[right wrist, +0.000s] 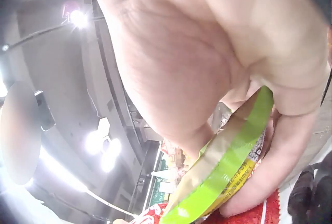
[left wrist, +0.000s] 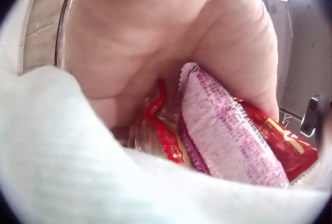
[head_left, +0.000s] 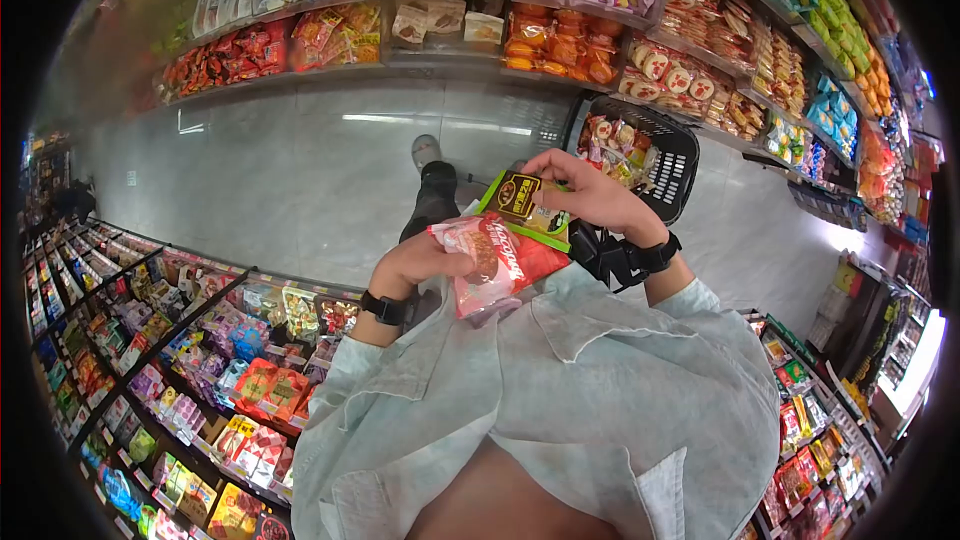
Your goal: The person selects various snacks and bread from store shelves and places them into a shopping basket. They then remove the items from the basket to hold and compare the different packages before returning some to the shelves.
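Observation:
My left hand (head_left: pixel 412 262) grips a red and pink snack packet (head_left: pixel 497 258) in front of my shirt, its thumb across the printed face. In the left wrist view a pink-purple wrapped packet (left wrist: pixel 228 125) and a red wrapper (left wrist: pixel 293 149) stick out from under the palm; the fingertips are hidden. My right hand (head_left: pixel 603 198) holds a green-edged packet with a dark label (head_left: pixel 518 194), just above the red one and overlapping it. Thumb and fingers close on that packet's green edge (right wrist: pixel 223 175) in the right wrist view.
A black shopping basket (head_left: pixel 684 162) with several packets stands on the grey floor (head_left: pixel 300 160), beyond my right hand. Snack bins (head_left: pixel 560 40) line the far side. Packed shelves (head_left: pixel 250 370) flank me at left, and more shelves (head_left: pixel 815 440) at right.

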